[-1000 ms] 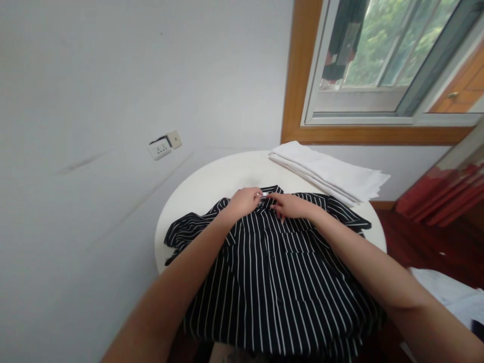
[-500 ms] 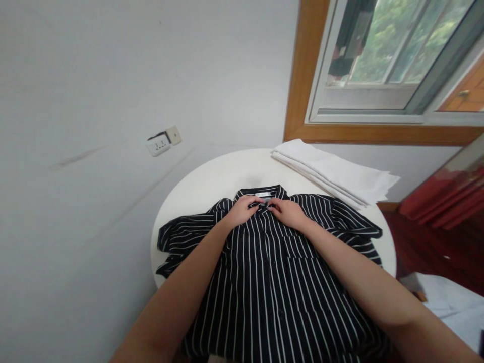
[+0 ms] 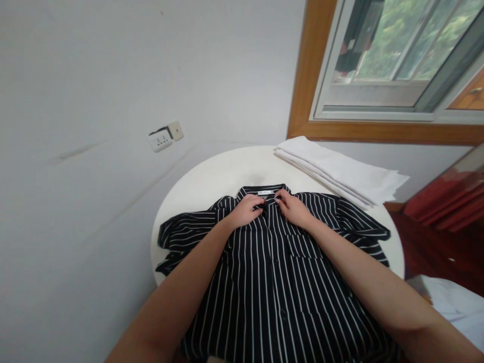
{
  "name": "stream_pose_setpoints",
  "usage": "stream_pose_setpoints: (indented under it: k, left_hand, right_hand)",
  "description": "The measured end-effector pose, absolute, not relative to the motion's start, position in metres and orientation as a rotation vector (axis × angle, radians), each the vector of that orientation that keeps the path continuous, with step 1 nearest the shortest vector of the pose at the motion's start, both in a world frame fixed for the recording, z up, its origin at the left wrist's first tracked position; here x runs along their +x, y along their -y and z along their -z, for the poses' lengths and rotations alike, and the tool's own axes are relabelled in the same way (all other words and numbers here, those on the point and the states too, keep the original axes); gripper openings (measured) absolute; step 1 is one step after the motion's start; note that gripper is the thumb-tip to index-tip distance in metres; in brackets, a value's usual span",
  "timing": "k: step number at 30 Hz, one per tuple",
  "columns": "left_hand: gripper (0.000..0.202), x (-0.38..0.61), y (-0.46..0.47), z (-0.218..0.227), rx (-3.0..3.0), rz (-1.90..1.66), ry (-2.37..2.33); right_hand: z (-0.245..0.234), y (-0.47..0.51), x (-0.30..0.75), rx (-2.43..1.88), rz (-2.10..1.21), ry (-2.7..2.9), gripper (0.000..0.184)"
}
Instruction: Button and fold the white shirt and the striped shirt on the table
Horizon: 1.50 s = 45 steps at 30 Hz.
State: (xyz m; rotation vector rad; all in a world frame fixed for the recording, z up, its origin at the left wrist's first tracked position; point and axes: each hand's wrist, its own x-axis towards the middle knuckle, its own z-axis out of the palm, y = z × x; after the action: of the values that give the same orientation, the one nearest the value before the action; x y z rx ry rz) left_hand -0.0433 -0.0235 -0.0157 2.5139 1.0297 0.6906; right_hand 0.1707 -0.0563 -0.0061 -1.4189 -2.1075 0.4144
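A black shirt with white stripes (image 3: pixel 260 287) lies front up, its collar toward the wall and its sleeves spread to both sides. At the left side of the neck opening, my left hand (image 3: pixel 245 210) has its fingers bent and closed on the collar edge. Opposite it, my right hand (image 3: pixel 295 209) pinches the collar at the right side, with a small gap between the two hands. A white label (image 3: pixel 265 192) shows inside the back of the collar. Dark buttons run down the front, and a chest pocket lies below my right hand.
The shirt rests on a round white table (image 3: pixel 196 184) against a pale wall. Folded white cloth (image 3: pixel 340 169) lies at the back right, below a wood-framed window (image 3: pixel 378 132). A wall socket (image 3: pixel 161 140) is at left. White material (image 3: pixel 454 297) and a red curtain (image 3: pixel 442 201) are at right.
My right hand has moved a little right, away from my left hand, so the gap between them is wider. More of the collar label shows. The view has shifted slightly.
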Motion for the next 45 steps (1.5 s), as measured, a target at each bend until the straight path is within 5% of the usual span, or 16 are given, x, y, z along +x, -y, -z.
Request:
stream_pose_setpoints:
  k: [45]
  left_hand:
    - [0.027,-0.03,0.048,-0.01,2.189,-0.539,-0.799]
  right_hand:
    - [0.018,0.04,0.181,-1.313,-0.783,1.578,0.009]
